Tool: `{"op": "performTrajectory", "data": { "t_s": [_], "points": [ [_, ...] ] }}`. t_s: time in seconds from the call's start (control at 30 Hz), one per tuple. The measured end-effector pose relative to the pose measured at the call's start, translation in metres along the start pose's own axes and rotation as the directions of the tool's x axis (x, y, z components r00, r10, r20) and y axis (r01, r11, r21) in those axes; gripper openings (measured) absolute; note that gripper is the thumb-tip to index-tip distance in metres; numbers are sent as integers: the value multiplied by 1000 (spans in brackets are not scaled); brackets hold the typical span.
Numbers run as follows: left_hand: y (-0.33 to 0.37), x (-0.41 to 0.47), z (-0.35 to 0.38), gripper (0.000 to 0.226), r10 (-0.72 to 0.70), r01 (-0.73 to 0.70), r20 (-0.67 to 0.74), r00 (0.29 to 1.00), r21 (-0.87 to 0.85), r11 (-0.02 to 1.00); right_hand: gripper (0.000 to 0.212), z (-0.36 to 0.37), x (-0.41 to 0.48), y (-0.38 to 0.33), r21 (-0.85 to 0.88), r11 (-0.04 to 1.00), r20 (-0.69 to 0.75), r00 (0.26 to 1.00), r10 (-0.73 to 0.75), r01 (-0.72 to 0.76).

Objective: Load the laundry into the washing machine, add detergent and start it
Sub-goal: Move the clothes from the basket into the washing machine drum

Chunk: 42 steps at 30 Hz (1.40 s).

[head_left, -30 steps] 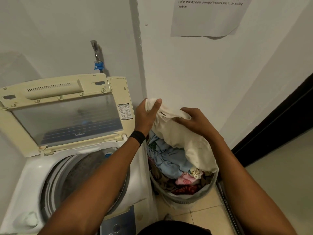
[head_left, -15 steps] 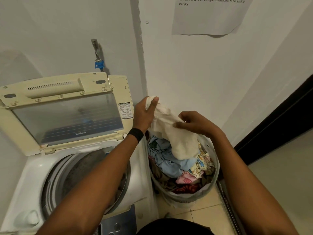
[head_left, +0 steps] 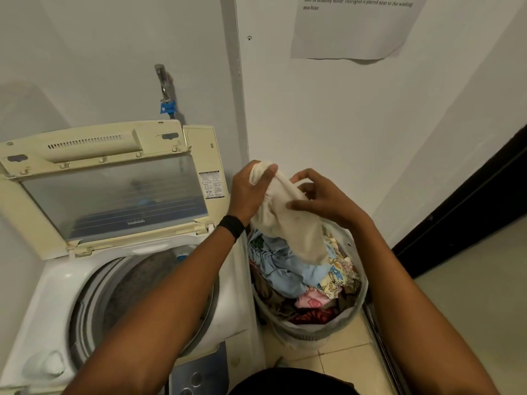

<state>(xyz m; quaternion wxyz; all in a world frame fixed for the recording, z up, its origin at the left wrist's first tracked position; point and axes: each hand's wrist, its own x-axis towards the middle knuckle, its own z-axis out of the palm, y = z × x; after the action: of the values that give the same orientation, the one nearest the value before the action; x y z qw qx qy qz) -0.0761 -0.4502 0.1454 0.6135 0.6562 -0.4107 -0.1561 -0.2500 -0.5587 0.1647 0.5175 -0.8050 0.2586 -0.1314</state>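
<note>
Head view: we hold a cream garment (head_left: 288,229) above the laundry basket (head_left: 313,333), which stands just right of the washing machine (head_left: 57,295). Our left hand (head_left: 251,192) grips its bunched top; our right hand (head_left: 325,203) pinches the cloth beside it, both hands close together. The lid (head_left: 114,195) stands raised over the drum (head_left: 137,286). Clothes (head_left: 285,269) fill the basket.

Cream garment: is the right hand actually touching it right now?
Touching. The head view shows the right hand pinching a fold of the cream garment, fingers pressed on the cloth, while the left hand grips its top end.
</note>
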Motion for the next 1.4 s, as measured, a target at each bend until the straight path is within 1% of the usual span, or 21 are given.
{"op": "performTrajectory", "data": {
  "t_s": [0.03,0.1,0.23,0.33,0.4,0.47,0.53,0.6,0.67,0.73,0.77,0.83,0.9,0.93,1.0,1.07,1.13,1.2,1.27,1.33,1.4],
  "points": [
    [0,3,-5,32,-3,3,-27,1000,7,1000,34,-2,-3,5,-84,996,38,999,37,-34],
    [1,6,-12,32,14,-12,-42,999,49,999,21,-8,-8,13,-156,987,-5,1000,23,-24],
    [-2,4,-15,30,17,-14,-45,999,64,998,14,-18,-13,0,9,995,-280,956,-90,97],
    [8,-3,-3,27,44,-43,40,998,-6,999,15,-12,-4,-18,88,977,-352,923,-153,196],
    [17,-8,8,27,66,-60,139,988,-51,997,15,-1,3,-28,102,967,-307,932,-194,235],
    [21,-9,14,32,67,-54,181,981,-77,996,18,5,8,-31,150,959,-257,946,-195,239],
    [18,-7,11,27,39,-31,148,988,-57,998,23,1,5,-27,263,946,-170,975,-146,188],
    [13,-5,4,21,20,-17,92,996,-28,999,33,-8,-2,-18,347,935,-10,997,-71,70],
    [10,-3,-3,21,5,-4,41,999,-12,1000,40,-15,-8,-5,217,976,109,994,7,-30],
    [10,-2,-7,22,1,-1,30,1000,7,1000,29,-17,-12,3,81,996,135,990,36,-47],
    [11,-1,-8,22,4,-5,29,1000,17,1000,21,-17,-13,3,71,997,95,995,22,-29],
    [10,-1,-9,25,4,-4,22,1000,24,1000,13,-20,-12,0,111,993,-88,996,-18,28],
    [10,-3,-10,30,-11,10,34,999,22,1000,13,-23,-8,-7,228,969,-305,952,-24,98],
    [10,-4,-9,35,-10,9,63,998,21,1000,13,-22,-7,-10,297,946,-364,931,-16,132],
    [14,-6,-2,46,1,-8,164,986,43,999,15,-17,-2,-20,358,917,-358,933,-41,178],
    [17,-7,5,55,-4,-5,263,965,35,999,16,-6,3,-30,335,920,-287,952,-105,202],
    [18,-7,9,55,-8,11,247,969,-11,1000,17,0,4,-34,307,921,-255,953,-163,239],
    [19,-6,8,42,-28,34,131,991,-42,999,24,-2,4,-30,269,920,-262,941,-216,286],
    [26,-2,5,27,-67,73,59,996,-115,991,49,-2,3,-15,214,947,-232,954,-191,241],
    [39,3,7,13,-74,85,56,996,-215,973,87,8,0,-1,231,963,-63,990,-126,137],
    [56,9,12,14,-67,80,60,996,-271,959,104,36,-1,11,168,984,109,992,-71,52]
  ]
}}
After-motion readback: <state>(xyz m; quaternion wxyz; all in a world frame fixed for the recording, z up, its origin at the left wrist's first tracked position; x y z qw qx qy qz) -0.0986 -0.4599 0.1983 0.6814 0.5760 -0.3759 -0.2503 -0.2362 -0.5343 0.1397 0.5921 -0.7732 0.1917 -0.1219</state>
